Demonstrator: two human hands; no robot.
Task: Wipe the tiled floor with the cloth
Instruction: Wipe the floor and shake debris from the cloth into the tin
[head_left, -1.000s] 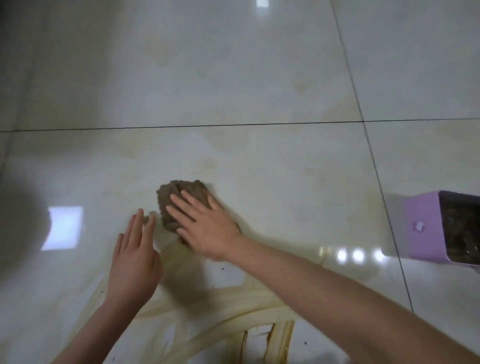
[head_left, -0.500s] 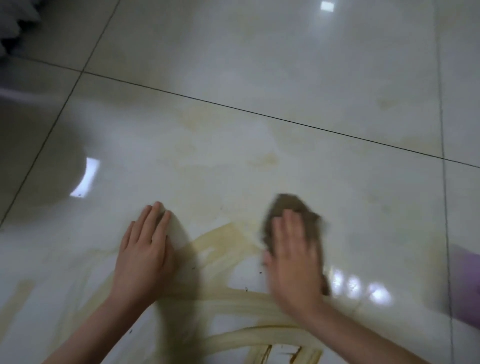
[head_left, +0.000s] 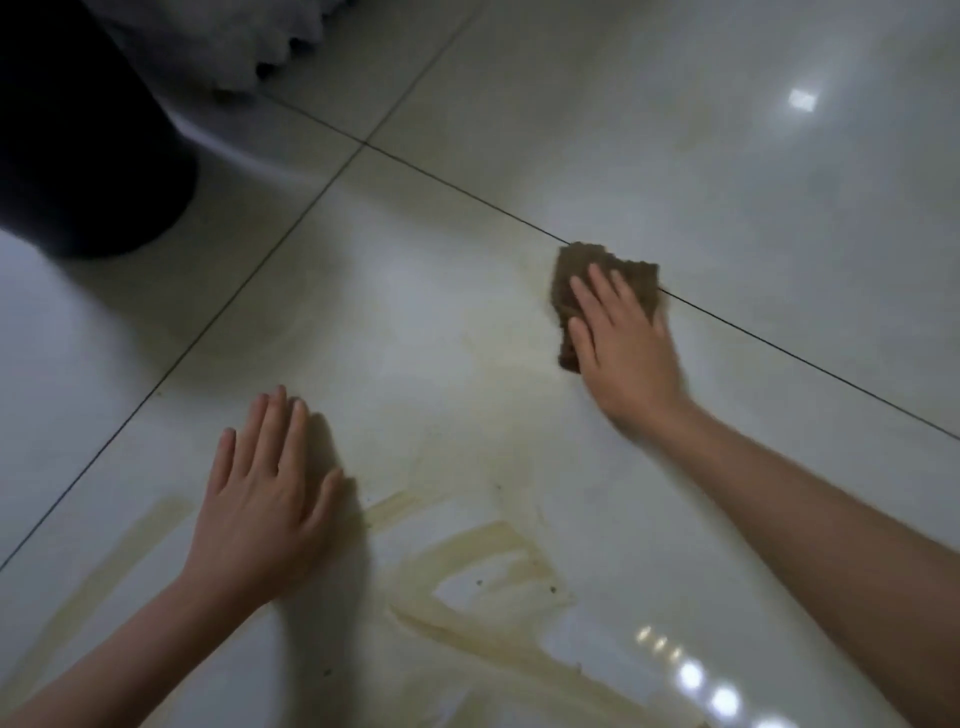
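A crumpled brown cloth (head_left: 579, 262) lies on the glossy white tiled floor (head_left: 426, 322), right on a dark grout line. My right hand (head_left: 621, 343) presses flat on the cloth with straight fingers and hides most of its near half. Flat on the tile to the near left rests my left hand (head_left: 262, 499), fingers straight and holding nothing. Yellowish-brown wet streaks (head_left: 483, 577) cross the floor between and in front of my hands.
A dark rounded object (head_left: 78, 130) stands on the floor at the far left. Behind it lies some pale grey fabric (head_left: 234, 36). Grout lines meet at a crossing (head_left: 362, 144) beyond my hands. Light reflections glare on the tile at the near right.
My right hand has pushed the cloth away from me and to the right, up onto the grout line. The view has swung left; the purple box has left the frame.
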